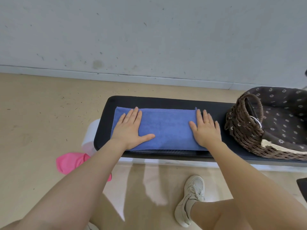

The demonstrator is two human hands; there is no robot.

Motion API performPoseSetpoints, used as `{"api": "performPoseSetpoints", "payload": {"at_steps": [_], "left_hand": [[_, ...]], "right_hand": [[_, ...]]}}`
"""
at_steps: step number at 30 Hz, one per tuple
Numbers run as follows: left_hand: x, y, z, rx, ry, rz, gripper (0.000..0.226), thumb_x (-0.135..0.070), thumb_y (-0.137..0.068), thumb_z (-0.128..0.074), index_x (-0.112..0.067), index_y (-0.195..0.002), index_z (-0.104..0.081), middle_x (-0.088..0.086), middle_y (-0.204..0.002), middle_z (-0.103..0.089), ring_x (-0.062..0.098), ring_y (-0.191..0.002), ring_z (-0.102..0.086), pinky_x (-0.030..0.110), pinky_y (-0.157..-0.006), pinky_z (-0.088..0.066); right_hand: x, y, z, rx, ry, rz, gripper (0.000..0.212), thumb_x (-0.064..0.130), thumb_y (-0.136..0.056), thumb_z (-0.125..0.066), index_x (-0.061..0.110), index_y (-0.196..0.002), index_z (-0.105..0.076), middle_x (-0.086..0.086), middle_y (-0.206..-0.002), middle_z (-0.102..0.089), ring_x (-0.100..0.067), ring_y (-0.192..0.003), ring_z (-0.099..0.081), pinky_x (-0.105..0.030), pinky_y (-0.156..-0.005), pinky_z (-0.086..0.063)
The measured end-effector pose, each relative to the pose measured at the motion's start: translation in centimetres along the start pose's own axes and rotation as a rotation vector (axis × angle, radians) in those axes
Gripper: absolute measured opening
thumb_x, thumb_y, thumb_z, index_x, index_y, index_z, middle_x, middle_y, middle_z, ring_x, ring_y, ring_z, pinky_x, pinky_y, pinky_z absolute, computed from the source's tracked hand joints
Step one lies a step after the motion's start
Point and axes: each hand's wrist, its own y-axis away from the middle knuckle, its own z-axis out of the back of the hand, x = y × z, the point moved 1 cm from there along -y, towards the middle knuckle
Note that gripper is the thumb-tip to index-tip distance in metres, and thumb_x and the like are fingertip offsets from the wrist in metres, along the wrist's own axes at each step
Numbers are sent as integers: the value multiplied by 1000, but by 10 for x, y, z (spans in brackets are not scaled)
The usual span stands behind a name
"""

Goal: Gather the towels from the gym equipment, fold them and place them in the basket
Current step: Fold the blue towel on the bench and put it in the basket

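Grey wall [149, 30], scuffed and marked, meets a tan floor [41, 113] littered with small dark flecks. Black padded worktop [166, 101] runs left to right across the view on a white frame.

Blue towel [166, 128] lies flat on the worktop near its left end, folded into a long rectangle, with its edges roughly parallel to the worktop's sides. A small corner tab sticks up at the far right corner.

Left hand [131, 130] rests palm down on the left end of the towel, fingers straight and slightly spread, thumb pointing right. Right hand [206, 130] rests palm down on the right end, fingers straight and close together, thumb pointing left; its outer fingers extend past the towel's edge onto the black pad. A ring sits on one finger. Neither hand curls around the cloth.

Wicker basket [244, 130] stands on the worktop to the right of the towel, apart from it, dark brown weave with a loop handle, lined in dark fabric printed with small white flowers.

Pink cloth [69, 161] lies crumpled on the floor below the worktop's left end, partly behind the left forearm. One pale sneaker [191, 200] stands on the floor near the bottom of the view.
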Motion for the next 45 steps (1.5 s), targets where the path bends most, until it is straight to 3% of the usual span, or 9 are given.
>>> {"api": "performPoseSetpoints", "payload": {"at_steps": [6, 13, 17, 23, 29, 32, 35, 40, 45], "left_hand": [[-40, -8, 11, 96, -2, 88, 82, -59, -92, -24, -6, -148, 5, 10, -157, 11, 22, -146, 7, 40, -119, -2], [-90, -16, -4, 46, 60, -87, 66, -47, -97, -25, -14, -149, 0, 4, -158, 8, 19, -146, 8, 38, -117, 3], [-101, -16, -9, 52, 25, -192, 79, -61, -90, -30, -21, -149, 3, 0, -158, 13, 17, -145, 11, 41, -118, 7], [-102, -16, -5, 96, 51, -231, 75, -59, -89, -34, -28, -148, 1, 0, -158, 9, 18, -146, 9, 43, -118, 6], [-72, 7, 11, 11, 837, -223, 38, -20, -98, -36, -24, -136, -40, -6, -137, -49, 7, -120, -47, 27, -104, -37], [-49, 19, 13, -61, 1035, -90, 37, -20, -100, -32, -25, -136, -40, -7, -130, -54, 2, -113, -48, 16, -96, -37], [-29, 18, 14, -104, 1244, 72, 45, -25, -100, -32, -28, -144, -25, -6, -110, -59, 15, -109, -57, 32, -100, -44], [-23, 15, 12, -11, 1069, 66, 40, -28, -101, -29, -21, -136, -45, 1, -135, -52, 14, -123, -48, 35, -109, -37], [-23, 8, 17, -102, 974, 95, 35, -20, -99, -33, -1, -87, -60, 11, -86, -60, 19, -79, -54, 35, -74, -44]], "right_hand": [[7, 20, 6, -240, -73, -74, 45, 34, -95, -42, 4, -129, -39, -14, -129, -47, -31, -117, -46, -40, -88, -41], [6, 24, 10, -3, -659, -350, 33, 24, -84, -63, 1, -104, -50, -11, -93, -56, -31, -88, -55, -29, -58, -39], [2, 25, 20, 149, -940, -305, 21, 17, -80, -68, 4, -96, -62, -10, -91, -62, -27, -86, -59, -32, -75, -48], [16, 30, 36, 52, -846, -62, 14, 18, -86, -58, 10, -96, -51, 1, -83, -55, -19, -80, -54, -24, -60, -41], [73, 40, 40, 4, -674, 167, 23, 19, -87, -53, 12, -109, -49, -1, -89, -57, -18, -78, -54, -24, -59, -40], [100, 42, 30, 41, -498, 247, 17, 17, -87, -49, 11, -102, -44, -5, -81, -54, -24, -73, -52, -28, -52, -37], [122, 41, 16, 76, -446, 232, 31, 20, -88, -50, 9, -116, -41, -5, -82, -53, -20, -65, -50, -28, -49, -35], [137, 39, 1, 95, -458, 190, 24, 18, -89, -47, 6, -109, -42, 2, -70, -45, -21, -70, -50, -24, -47, -31], [130, 40, 6, -94, -143, 426, 35, 22, -90, -31, 12, -114, -56, -8, -108, -58, -25, -100, -50, -29, -75, -36]]}}
